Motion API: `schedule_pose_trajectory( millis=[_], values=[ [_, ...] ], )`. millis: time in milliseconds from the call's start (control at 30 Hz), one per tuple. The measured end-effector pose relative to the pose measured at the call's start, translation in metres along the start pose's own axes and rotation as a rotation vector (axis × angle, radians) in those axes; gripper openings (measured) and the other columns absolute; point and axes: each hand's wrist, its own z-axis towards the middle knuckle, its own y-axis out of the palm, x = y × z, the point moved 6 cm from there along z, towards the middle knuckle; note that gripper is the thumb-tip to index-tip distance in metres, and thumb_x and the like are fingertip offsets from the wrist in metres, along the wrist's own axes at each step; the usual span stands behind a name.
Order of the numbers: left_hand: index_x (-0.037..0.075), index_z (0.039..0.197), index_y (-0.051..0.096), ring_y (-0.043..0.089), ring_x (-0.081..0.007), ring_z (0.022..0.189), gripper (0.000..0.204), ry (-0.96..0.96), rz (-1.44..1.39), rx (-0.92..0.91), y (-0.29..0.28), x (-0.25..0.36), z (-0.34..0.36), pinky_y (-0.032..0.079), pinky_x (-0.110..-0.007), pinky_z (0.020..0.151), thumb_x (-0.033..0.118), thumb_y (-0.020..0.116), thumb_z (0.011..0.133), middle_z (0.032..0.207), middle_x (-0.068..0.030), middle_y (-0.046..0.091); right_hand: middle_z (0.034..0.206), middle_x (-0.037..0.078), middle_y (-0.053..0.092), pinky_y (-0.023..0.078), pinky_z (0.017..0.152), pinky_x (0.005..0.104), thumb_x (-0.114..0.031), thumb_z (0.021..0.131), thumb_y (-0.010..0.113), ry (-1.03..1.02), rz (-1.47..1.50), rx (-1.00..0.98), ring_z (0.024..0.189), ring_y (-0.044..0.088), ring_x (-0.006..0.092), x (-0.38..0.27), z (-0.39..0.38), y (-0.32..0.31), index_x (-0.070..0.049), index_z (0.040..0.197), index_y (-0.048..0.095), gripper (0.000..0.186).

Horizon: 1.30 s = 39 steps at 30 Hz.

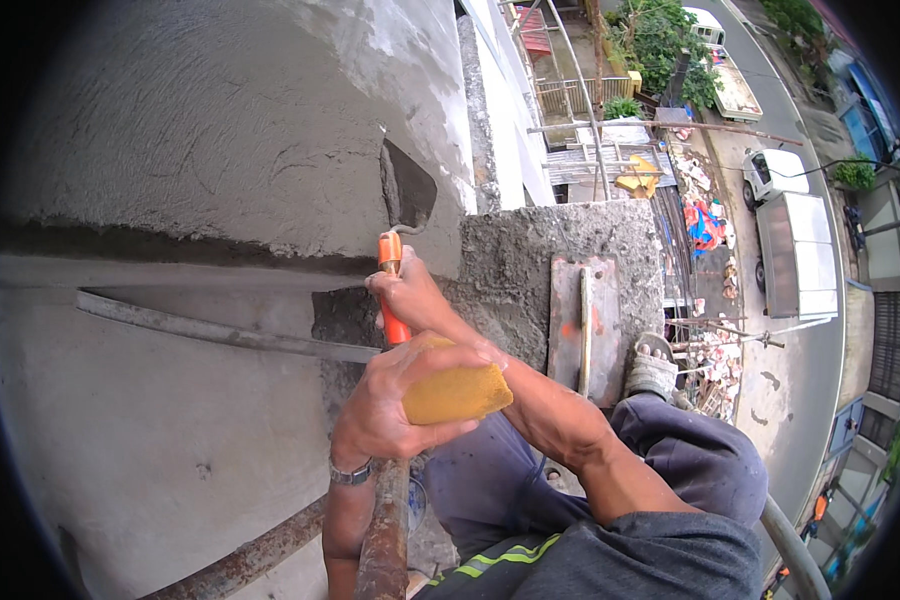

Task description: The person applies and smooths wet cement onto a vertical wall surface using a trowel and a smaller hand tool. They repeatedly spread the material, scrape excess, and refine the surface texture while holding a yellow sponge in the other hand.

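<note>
Centrally, the right hand (408,290) grips a trowel (390,248) by its orange handle (395,326), blade (412,187) seemingly flat for even contact with grey plaster (220,130) at upper left; below, the left hand (382,398) clasps a yellow sponge (458,394). Right of centre, a float (568,345) rests on concrete (510,262), likely within reach.

At the lower edge of the frame, the person wears a charcoal-grey short-sleeved T-shirt (650,565), with slanting fluorescent yellow-green stripes (510,556) edging a grey band. Dusty purple-grey trousers (695,440) cover the legs right of lower centre, above a pale grey, crusted-looking open-toed sandal (652,378). Left of lower centre, a metallic-looking wristwatch (351,474) circles the wrist of the left hand (372,405); whitish residue marks the right hand (407,290), near the centre.
</note>
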Motion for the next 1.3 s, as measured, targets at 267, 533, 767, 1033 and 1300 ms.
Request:
schedule_pose_trajectory(
  millis=[267, 533, 767, 1033, 1300],
  values=[
    [0.006, 0.115, 0.061, 0.066, -0.0232, 0.091, 0.057, -0.022, -0.008, -0.008, -0.002, 0.002, -0.003, 0.051, -0.034, 0.081, 0.011, 0.085, 0.064, 0.103, -0.0118, 0.066, 0.083, 0.008, 0.051, 0.044, 0.067, 0.0276, -0.015, 0.085, 0.060, -0.278, 0.018, -0.283, 0.072, 0.050, 0.0121, 0.000, -0.036, 0.000, -0.002, 0.118, 0.040, 0.040],
    [0.006, 0.121, 0.057, 0.064, -0.0218, 0.090, 0.064, -0.005, -0.260, 0.326, -0.034, -0.011, -0.031, 0.052, -0.032, 0.078, 0.015, 0.084, 0.063, 0.106, -0.0141, 0.062, 0.069, 0.002, 0.052, 0.046, 0.044, 0.0286, -0.001, 0.083, 0.051, 0.126, -0.085, -0.271, 0.045, 0.052, 0.0125, 0.004, -0.050, -0.103, -0.007, 0.120, 0.040, 0.039],
    [0.004, 0.128, 0.050, 0.061, -0.0161, 0.091, 0.071, 0.014, -0.253, 0.575, -0.053, -0.028, -0.043, 0.053, -0.028, 0.079, 0.016, 0.079, 0.065, 0.110, -0.0125, 0.058, 0.073, 0.025, 0.059, 0.048, 0.064, 0.0536, -0.014, 0.083, 0.059, -0.052, -1.362, -0.389, 0.071, 0.062, 0.0450, 0.123, -0.124, -0.223, 0.002, 0.112, 0.037, 0.040],
    [0.004, 0.132, 0.046, 0.062, -0.0172, 0.087, 0.072, -0.065, -0.147, 0.696, -0.060, -0.026, -0.046, 0.054, -0.030, 0.077, 0.017, 0.074, 0.067, 0.109, -0.0133, 0.056, 0.084, 0.032, 0.063, 0.050, 0.073, 0.0543, -0.024, 0.085, 0.060, 0.277, -1.221, -0.276, 0.087, 0.064, 0.0483, 0.139, -0.135, -0.209, 0.006, 0.108, 0.043, 0.041],
    [0.003, 0.137, 0.040, 0.061, -0.0188, 0.082, 0.072, -0.047, -0.129, 0.647, -0.061, -0.026, -0.047, 0.054, -0.031, 0.075, 0.016, 0.069, 0.072, 0.110, -0.0163, 0.053, 0.100, 0.027, 0.062, 0.052, 0.078, 0.0474, -0.036, 0.083, 0.067, 0.638, -0.894, -0.486, 0.095, 0.063, 0.0426, 0.227, -0.116, -0.192, 0.005, 0.113, 0.047, 0.054]
  ],
)
